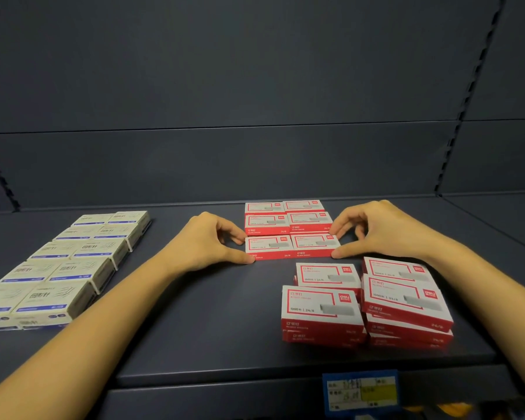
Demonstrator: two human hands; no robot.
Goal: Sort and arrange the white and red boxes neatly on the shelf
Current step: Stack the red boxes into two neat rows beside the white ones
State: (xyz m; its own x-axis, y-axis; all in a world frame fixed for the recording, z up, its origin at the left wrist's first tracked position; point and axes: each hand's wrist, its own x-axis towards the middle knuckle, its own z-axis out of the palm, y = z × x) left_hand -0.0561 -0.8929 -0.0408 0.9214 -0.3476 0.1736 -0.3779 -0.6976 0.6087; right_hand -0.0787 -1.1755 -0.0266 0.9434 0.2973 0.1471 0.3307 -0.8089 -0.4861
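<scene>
Left hand [208,242] and right hand [373,230], well apart, pinch the front pair of red boxes [291,246] from either end; equal inward pressure should square them against the rows behind on the shelf [194,313].

We're in a shop aisle: a dark metal shelf [212,328] with slotted uprights [467,95] behind, a blue-and-yellow price tag [362,392] on its front edge, and identical staple boxes [322,307] and paper-clip boxes [73,268] in retail rows.
</scene>
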